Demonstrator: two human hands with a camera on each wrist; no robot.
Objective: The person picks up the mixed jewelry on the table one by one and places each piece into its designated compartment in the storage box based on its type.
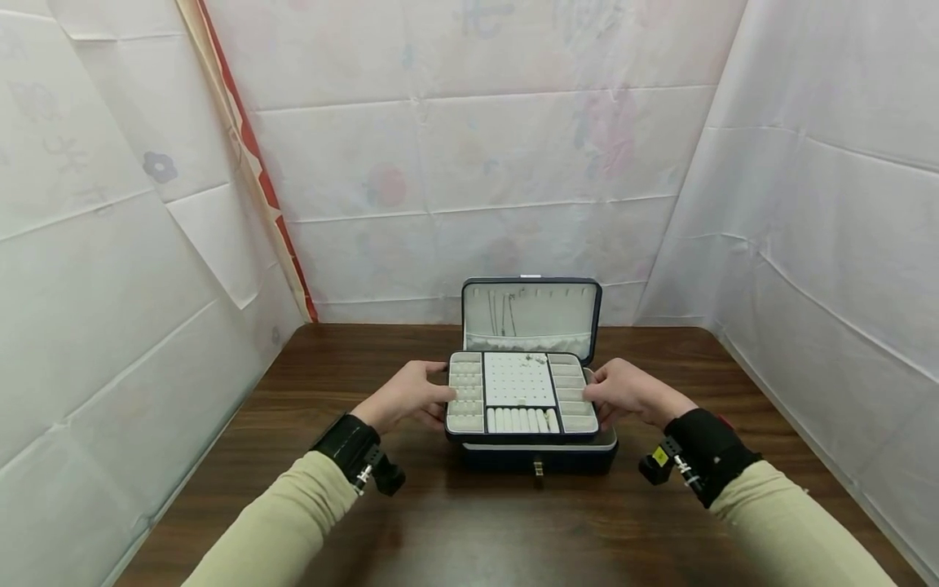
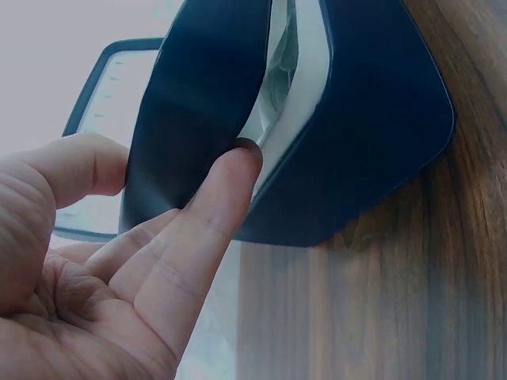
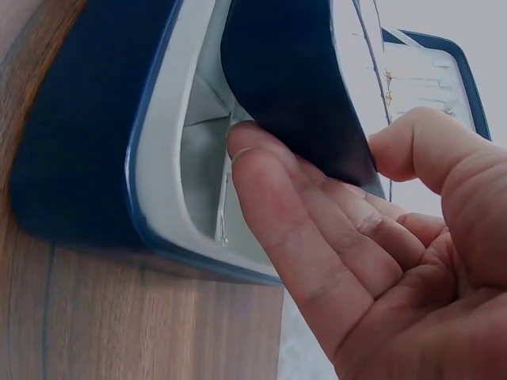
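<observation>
A navy jewelry box (image 1: 506, 460) stands on the table with its lid (image 1: 546, 314) raised at the back. Both hands hold its compartmented tray (image 1: 522, 439) over the base, thumbs up at the rim and fingers below. My left hand (image 1: 412, 397) pinches the tray's left side, and in the left wrist view a gap shows between tray wall (image 2: 198, 95) and base (image 2: 388, 119). My right hand (image 1: 632, 393) grips the right side; the right wrist view shows the tray (image 3: 293, 87) raised over the base's pale inner compartments (image 3: 207, 158). Ring rolls (image 1: 517, 421) line the tray's front middle.
Thin necklaces (image 1: 503, 314) hang inside the lid. Small earrings (image 1: 535, 359) sit at the top of the tray's white panel. A gold clasp (image 1: 539, 468) is on the box front. White sheeting (image 1: 469, 163) surrounds the dark wooden table (image 1: 352, 522) on three sides.
</observation>
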